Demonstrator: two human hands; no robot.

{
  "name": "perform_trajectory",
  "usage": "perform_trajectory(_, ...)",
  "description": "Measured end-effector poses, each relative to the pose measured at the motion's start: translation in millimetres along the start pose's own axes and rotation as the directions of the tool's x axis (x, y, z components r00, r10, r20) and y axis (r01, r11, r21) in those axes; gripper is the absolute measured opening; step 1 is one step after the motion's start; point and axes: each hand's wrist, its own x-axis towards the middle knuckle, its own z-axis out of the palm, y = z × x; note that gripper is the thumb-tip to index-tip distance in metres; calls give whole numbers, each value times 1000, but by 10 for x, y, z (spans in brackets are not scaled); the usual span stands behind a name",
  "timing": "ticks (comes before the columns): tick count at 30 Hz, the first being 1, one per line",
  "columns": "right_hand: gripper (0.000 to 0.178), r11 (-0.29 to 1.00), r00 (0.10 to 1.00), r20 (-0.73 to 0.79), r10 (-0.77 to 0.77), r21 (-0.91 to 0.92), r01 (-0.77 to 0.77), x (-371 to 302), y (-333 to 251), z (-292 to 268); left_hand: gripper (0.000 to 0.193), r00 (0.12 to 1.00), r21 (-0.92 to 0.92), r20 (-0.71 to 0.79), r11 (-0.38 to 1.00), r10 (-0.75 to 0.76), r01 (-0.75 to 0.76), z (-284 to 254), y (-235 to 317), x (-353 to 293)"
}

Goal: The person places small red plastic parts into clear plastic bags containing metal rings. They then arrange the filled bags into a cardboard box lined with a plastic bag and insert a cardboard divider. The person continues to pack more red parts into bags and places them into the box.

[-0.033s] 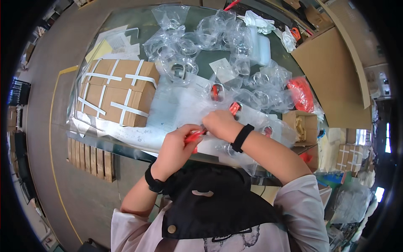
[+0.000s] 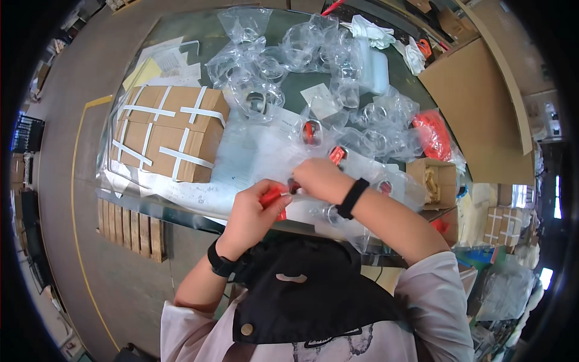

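My left hand (image 2: 252, 211) is closed on a small red plastic part (image 2: 272, 195), just above the table's near edge. Beside it, my right hand (image 2: 321, 180) is closed, with a small dark piece (image 2: 294, 186) showing at its fingertips; most of that piece is hidden by the fingers. Beyond my right hand lie a red-and-dark ring-shaped part (image 2: 312, 132) and another red part (image 2: 337, 155), both on or in clear plastic. A clear plastic bag (image 2: 338, 218) lies under my right wrist.
Clear bags with ring-shaped parts (image 2: 256, 101) cover much of the glass-topped table. At left sits a taped carton (image 2: 187, 140). Rightward are a bag of red parts (image 2: 433, 136), a small open box (image 2: 447, 187) and a large cardboard flap (image 2: 482, 114).
The red part in my left hand has turned slightly and drawn a little away from my right fingers. My right hand has shifted slightly to the right.
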Motion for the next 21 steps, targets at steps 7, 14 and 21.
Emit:
perform_trajectory(7,31,441,983,-45,176,897,-38,-605,-412,-648,30,994,-503,90,859,-55,93,312,100,63)
perform_trajectory(14,18,692,929,-120,350,701,-171,-1493,-169,-1055,34,968,-379,250,922,17,82,581,134,31)
perform_trajectory(21,15,616,913,-107,393,768,-175,-1767,-53,-344,27,852,677,497,541,165,-500,997,90,-122)
